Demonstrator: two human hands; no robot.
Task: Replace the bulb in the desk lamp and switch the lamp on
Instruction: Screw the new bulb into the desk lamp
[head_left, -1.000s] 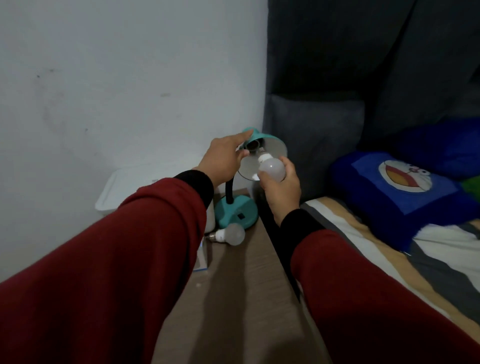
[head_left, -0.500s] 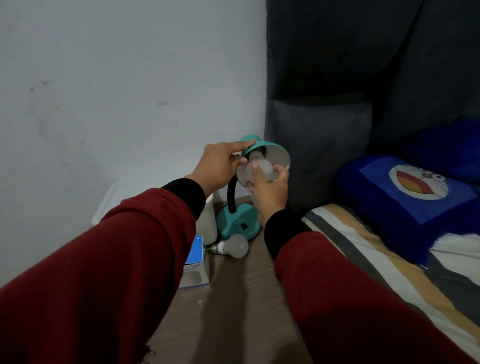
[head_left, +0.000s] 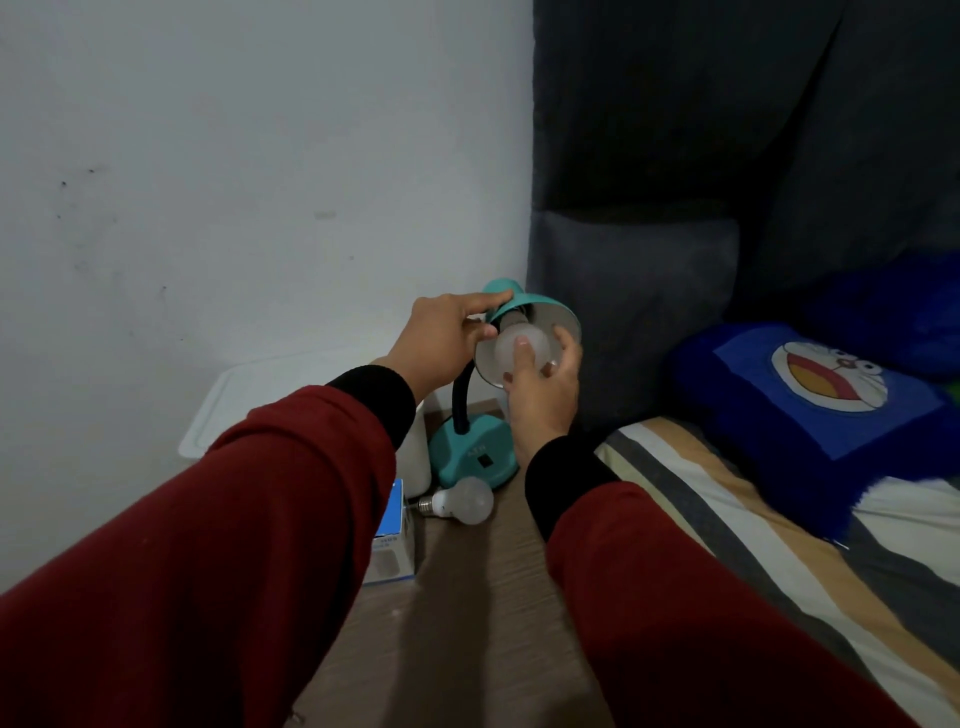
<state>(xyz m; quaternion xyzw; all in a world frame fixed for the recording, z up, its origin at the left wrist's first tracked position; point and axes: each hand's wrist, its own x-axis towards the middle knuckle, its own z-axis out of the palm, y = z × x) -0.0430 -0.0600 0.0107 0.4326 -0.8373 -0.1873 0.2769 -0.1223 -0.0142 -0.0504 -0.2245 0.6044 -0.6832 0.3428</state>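
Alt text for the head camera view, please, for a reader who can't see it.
A person's right hand grips a white bulb inside the teal desk lamp shade while the left hand steadies the shade from behind. A second bulb lies on the wooden table by the lamp's base, beside a blue box.

Teal lamp (head_left: 470, 452), seemingly white bulb (head_left: 511, 347)

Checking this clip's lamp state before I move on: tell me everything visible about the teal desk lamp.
The teal desk lamp stands upright on the wood-grain bedside surface: wedge base with a dark square switch, black bent neck, teal cone shade with pale inside, tipped toward the camera. The left hand grips the shade's top; the right hand holds a white frosted bulb at the socket. Unlit.
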